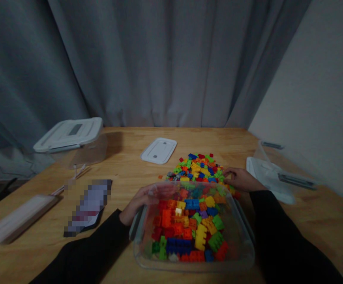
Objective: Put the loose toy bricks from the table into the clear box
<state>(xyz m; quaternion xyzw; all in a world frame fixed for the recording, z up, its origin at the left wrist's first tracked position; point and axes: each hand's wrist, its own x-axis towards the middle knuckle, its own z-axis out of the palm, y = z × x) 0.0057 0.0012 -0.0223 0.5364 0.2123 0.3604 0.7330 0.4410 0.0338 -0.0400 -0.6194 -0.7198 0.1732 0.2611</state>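
In front of me a clear plastic bin (193,266) holds several colourful toy building bricks (178,225) in red, orange, yellow, green and blue. Just behind it lies a heap of smaller bricks (199,167), loose on the table. My left hand (138,203) reaches round the bin's far left corner; its stretched fingers show blurred through the plastic, and I see nothing held in them. At the heap's right edge is my right hand (242,180), fingers bent but apart, touching or very near the bricks. Part of the heap is hidden behind the bin's far wall.
A white lid (158,151) lies behind the heap. On the left stand a lidded clear box (91,152), a pale power strip (20,219) with cords, and a phone-like object (90,207), pixelated. At right is another clear box (273,169) with grey latches.
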